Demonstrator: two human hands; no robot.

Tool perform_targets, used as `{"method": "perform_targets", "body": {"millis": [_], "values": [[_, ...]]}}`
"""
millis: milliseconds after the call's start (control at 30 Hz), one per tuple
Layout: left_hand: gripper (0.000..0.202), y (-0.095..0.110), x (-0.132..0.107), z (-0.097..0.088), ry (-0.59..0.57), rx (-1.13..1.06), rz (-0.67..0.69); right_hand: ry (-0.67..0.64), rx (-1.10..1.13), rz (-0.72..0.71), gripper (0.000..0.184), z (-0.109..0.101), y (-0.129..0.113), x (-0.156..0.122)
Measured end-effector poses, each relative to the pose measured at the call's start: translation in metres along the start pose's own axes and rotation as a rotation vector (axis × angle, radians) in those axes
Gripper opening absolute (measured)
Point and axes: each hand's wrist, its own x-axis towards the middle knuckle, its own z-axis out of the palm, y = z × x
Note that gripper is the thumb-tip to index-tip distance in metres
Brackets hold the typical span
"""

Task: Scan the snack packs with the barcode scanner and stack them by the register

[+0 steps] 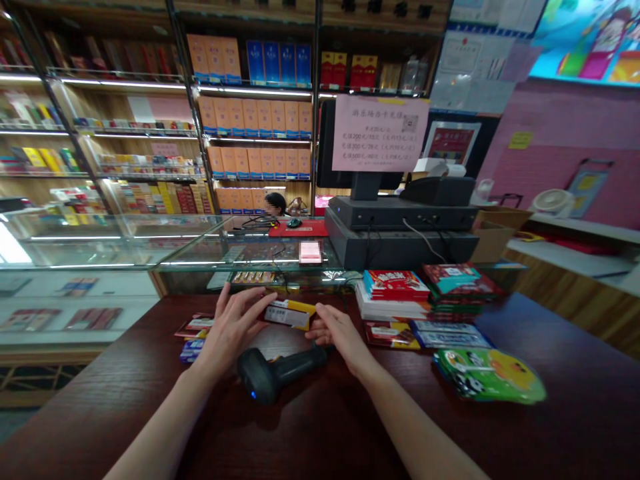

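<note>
Between both hands, on the dark wood counter [90,420]: yellow box [290,315], long axis running nearly side to side, right end slightly toward the body. Left hand [233,331] at the box's left end, fingers spread and curved, fingertips apparently on the box; no pinch visible. Right hand [340,337] just beyond the box's right end, fingers loosely together, held low; contact with the box impossible to tell. Neither hand closer in any clear way, though left hand nearer by a little.

Below both hands, toward the body: black scanner [265,375] on its side, blue light at the head, handle reaching under the right hand. Left of the left hand: small packets [195,330]. Right of the right hand: red packs [393,293] and green panda packet [487,377]. Ahead of the hands: glass case [250,267] bearing blurred pink item [310,252]; till [400,217] to the right; beyond the case, another person [276,203], before shelved cartons [255,133].
</note>
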Motion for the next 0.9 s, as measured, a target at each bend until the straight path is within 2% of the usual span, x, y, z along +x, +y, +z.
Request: {"method": "perform_targets", "body": {"millis": [333,633,900], "values": [[0.051,0.0016,0.0017,-0.0013,0.039,0.005,-0.001,-0.047,0.054,0.02,0.06,-0.001,-0.0003,-0.001],[0.056,0.0015,0.0014,0.0013,-0.041,-0.057,-0.038,0.043,0.172,0.083,0.055,0.0018,-0.0023,-0.0024],[0.048,-0.0017,0.0008,-0.0014,-0.126,-0.219,-0.09,0.104,0.142,0.048,0.051,-0.003,-0.0027,-0.0006]]}}
